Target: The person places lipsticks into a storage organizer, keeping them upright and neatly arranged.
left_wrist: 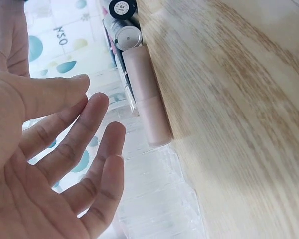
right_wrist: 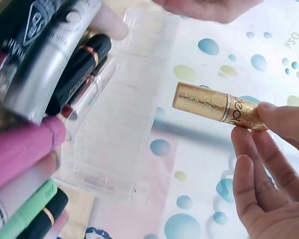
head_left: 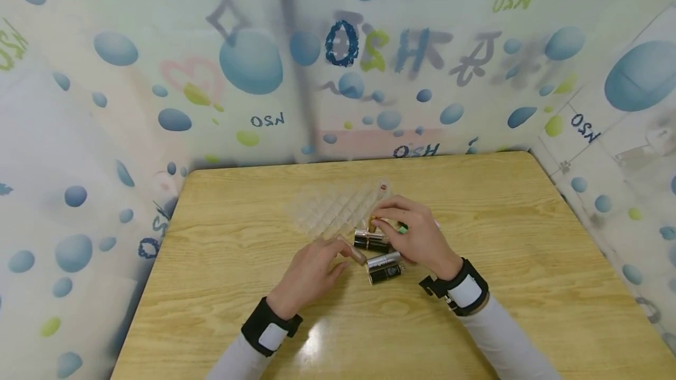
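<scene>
the right hand (head_left: 422, 238) pinches a gold tube (right_wrist: 204, 103) between thumb and fingertips, holding it raised beside the clear divided organizer (head_left: 333, 210), which lies toward the far edge of the table (head_left: 211, 251); the left hand (head_left: 308, 268) is nearest a pale pink tube (left_wrist: 147, 94), its fingers loosely bent and slightly spread; between the hands, a silver tube (head_left: 384, 260) lies just beside a black tube (head_left: 385, 274), on the side toward the table's near edge.
</scene>
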